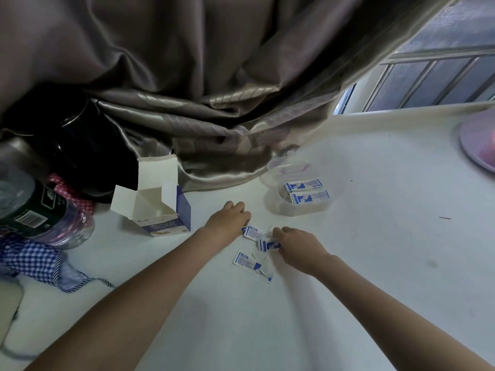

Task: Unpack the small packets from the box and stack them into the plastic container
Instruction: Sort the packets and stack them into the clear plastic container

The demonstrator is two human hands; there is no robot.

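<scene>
Blue-and-white paper packets are lying scattered on the white table between the two hands. The right hand (296, 243) is pinching one small crumpled packet (268, 245) in curled fingers, while the left hand (231, 214) is pressing its bent fingertips onto a flat packet (251, 232) just beside it; whether it is actually gripping that one is hard to tell. A third, longer packet (253, 266) is lying nearer the body, its long axis slanting from left to right. The clear plastic container (297, 208), already holding two packets, is sitting beyond and to the right of the hands, closer to the right one. The opened white-and-blue cardboard box (158, 207) is standing left of the left hand.
</scene>
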